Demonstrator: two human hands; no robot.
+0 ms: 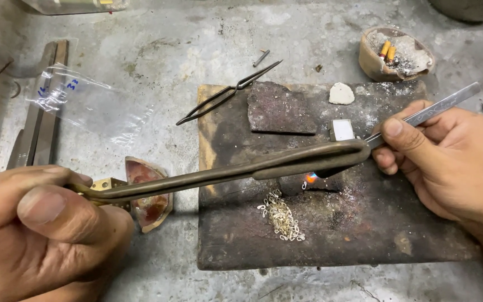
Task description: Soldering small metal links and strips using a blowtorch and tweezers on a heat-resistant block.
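Over the charred soldering block [331,235], a brass torch [236,170] is clamped in the left hand [40,223], its flame [311,178] aimed downward; steel tweezers [426,114] are pinched shut by the right hand [448,162], steadying work beside small silver links [282,217] heaped clear of the heat

A metalworking workshop: scorched soldering block [331,235], blowpipe torch [241,170], stained concrete bench [157,50].

A stained, scuffed grey concrete worktop [157,50] fills the view.
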